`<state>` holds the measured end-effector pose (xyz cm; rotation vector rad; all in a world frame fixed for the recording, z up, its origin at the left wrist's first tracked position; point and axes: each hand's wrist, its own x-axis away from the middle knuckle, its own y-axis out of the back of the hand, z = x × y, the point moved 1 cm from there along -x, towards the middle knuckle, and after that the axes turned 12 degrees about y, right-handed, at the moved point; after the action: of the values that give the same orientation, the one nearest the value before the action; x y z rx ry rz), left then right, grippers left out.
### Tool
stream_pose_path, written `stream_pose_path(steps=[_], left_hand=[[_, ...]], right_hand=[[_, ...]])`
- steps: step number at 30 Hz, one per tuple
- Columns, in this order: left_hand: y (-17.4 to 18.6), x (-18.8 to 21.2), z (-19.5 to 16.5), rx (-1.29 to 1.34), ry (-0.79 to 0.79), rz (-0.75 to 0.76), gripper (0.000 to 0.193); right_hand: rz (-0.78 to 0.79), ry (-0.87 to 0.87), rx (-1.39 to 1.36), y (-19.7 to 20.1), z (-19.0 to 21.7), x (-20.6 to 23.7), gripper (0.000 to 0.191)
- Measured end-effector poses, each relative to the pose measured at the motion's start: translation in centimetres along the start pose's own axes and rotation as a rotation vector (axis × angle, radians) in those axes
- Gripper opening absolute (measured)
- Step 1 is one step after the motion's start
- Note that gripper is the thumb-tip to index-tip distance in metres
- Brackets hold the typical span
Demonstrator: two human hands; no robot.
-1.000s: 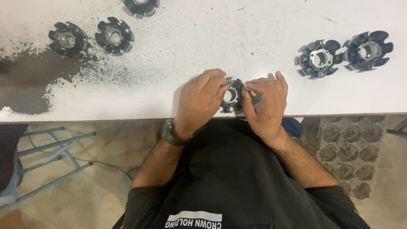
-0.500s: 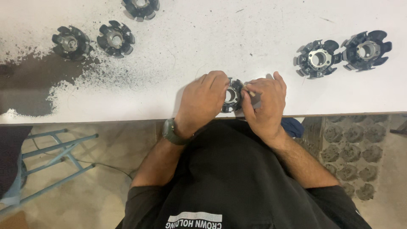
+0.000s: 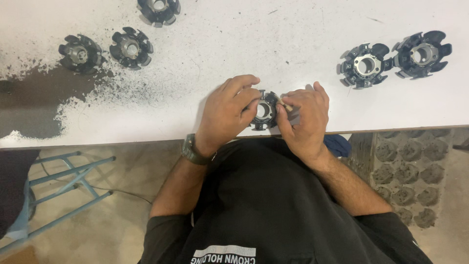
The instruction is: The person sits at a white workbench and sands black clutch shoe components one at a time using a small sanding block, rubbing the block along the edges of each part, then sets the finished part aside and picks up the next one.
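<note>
The only label is a white printed patch (image 3: 223,254) on the person's black shirt, at the bottom edge of the view. It is a flat rectangular strip with white lettering below.

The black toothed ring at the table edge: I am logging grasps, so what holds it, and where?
Both hands: left hand grips the black toothed ring by its left rim, right hand by its right rim.

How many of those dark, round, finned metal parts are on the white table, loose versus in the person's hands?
Loose dark finned metal parts: 5
Dark finned metal part held between left hand and right hand: 1
Total: 6
</note>
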<state>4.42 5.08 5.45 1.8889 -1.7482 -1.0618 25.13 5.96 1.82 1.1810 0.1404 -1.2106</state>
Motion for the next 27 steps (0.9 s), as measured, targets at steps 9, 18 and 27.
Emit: stream_pose_path(steps=[9,18,27], left_hand=[[0.3,0.4,-0.9,-0.208,-0.140,0.165,0.019],[0.2,0.7,-0.8,0.002,-0.030,-0.033,0.015],[0.5,0.3,-0.5,-0.165,-0.129,0.014,0.019]], right_hand=[[-0.001,0.008,-0.001,-0.1,-0.1,-0.1,0.026],[-0.008,-0.001,-0.005,0.1,-0.1,-0.2,0.026],[0.007,0.013,-0.003,-0.1,-0.3,0.1,0.027]])
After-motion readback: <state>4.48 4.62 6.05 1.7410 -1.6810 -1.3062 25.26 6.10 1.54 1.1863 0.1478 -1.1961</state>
